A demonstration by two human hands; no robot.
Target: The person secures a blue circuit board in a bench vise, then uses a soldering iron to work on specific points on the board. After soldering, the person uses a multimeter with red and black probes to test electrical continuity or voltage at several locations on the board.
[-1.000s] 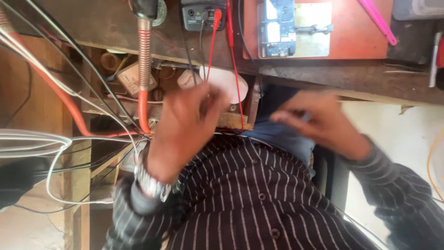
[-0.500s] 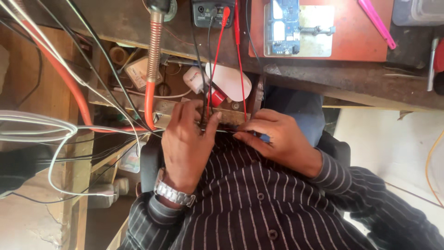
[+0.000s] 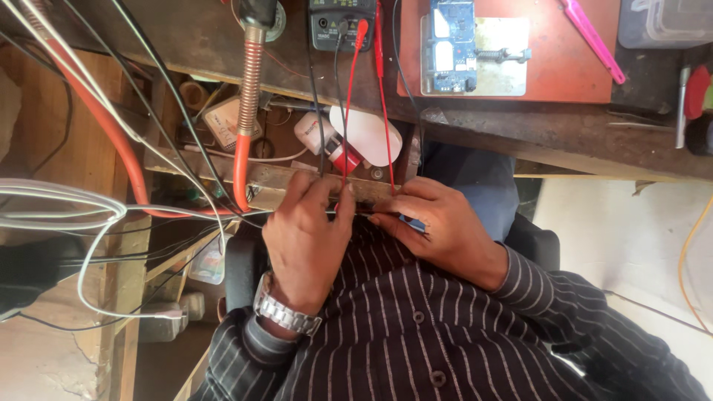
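Centre frame: left hand [image 3: 308,234] and right hand [image 3: 445,226], fingers curled, pinching a thin dark rod-like piece [image 3: 362,211] between them, against striped shirt [image 3: 416,327]. Above: multimeter [image 3: 342,22], red lead [image 3: 383,96], circuit board [image 3: 453,44].

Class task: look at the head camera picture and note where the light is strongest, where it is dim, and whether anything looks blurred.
Head view: brightest on the pale floor at right; dim under the bench and at lower left; both hands, left and right, look sharp, as does the striped shirt; the white cables at left glare slightly.
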